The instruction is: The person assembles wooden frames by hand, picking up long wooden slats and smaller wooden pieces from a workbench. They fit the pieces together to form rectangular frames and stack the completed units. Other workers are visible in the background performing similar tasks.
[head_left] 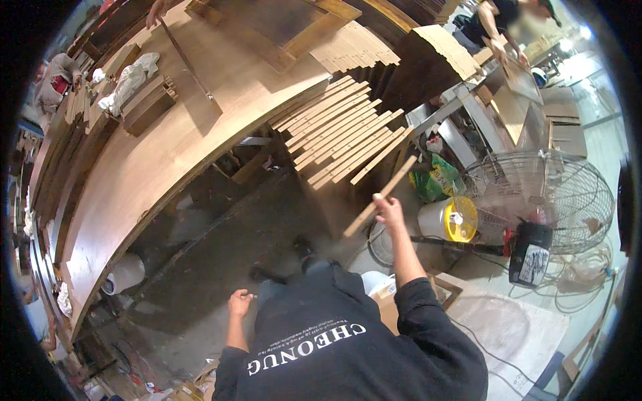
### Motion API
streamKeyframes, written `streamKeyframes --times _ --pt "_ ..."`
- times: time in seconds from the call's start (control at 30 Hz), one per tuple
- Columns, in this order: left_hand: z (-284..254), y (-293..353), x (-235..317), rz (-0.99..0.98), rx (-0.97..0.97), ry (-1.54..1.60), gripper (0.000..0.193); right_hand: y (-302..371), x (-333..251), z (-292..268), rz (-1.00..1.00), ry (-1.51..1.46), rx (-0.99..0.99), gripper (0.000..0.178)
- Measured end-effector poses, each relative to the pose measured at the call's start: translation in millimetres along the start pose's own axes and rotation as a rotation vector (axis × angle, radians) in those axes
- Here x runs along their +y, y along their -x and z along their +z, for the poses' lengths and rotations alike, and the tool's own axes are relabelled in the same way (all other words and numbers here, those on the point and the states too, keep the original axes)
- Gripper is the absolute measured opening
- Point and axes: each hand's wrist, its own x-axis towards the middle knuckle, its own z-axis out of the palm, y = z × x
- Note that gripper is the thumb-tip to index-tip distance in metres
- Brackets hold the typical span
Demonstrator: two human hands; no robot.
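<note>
A narrow wooden slat point(402, 174) is gripped near its middle by my right hand point(389, 211), held out in front of me on a slant. Just beyond it lies a row of similar wooden slats point(338, 134) with small dark spots along them, side by side on top of a stack by the bench. My left hand point(239, 303) hangs low beside my body, its fingers closed in a pinch. Something small and pale may be between the fingertips, too small to name.
A long wooden workbench point(160, 160) curves along the left, with a dark-edged frame panel point(281, 30) and a long thin strip point(190, 67) on it. To the right stand a yellow-lidded bucket point(461, 218) and a large wire-caged fan point(568, 187). A co-worker point(491, 27) handles a board at far right.
</note>
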Motion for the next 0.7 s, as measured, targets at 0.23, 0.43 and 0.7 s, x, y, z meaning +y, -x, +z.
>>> streamKeyframes --times 0.23,0.43,0.7 --pt "16 -3 20 0.031 -0.139 0.091 0.034 -9 -18 91 -0.051 -0.145 0.091 0.025" --pt "24 -44 20 0.18 -0.241 -0.137 0.033 -3 -25 56 0.03 -0.301 0.029 0.012" --pt "11 -101 107 0.232 -0.281 0.276 0.04 -1 -40 -5 0.081 -0.354 0.074 0.019"
